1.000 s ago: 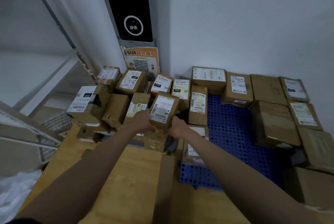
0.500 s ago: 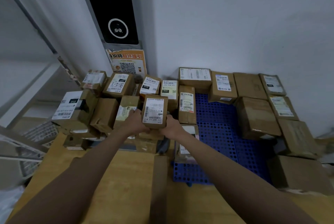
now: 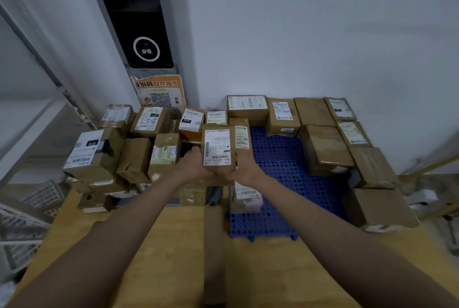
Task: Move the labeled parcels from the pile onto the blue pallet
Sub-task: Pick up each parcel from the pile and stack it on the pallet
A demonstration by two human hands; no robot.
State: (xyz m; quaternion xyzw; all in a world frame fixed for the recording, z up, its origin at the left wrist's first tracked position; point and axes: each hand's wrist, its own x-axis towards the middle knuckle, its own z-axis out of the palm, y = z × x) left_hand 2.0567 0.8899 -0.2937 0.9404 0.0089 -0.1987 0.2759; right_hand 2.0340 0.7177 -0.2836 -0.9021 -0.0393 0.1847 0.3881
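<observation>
Left hand (image 3: 196, 167) and right hand (image 3: 244, 167) grip the lower sides of one labeled parcel (image 3: 218, 148), fingers curled round it, label facing up. Parcel held upright just left of the blue pallet (image 3: 280, 220). Pile of parcels (image 3: 134, 153) lies left of pallet. Taped boxes (image 3: 323, 148) line pallet's far and right edges.
</observation>
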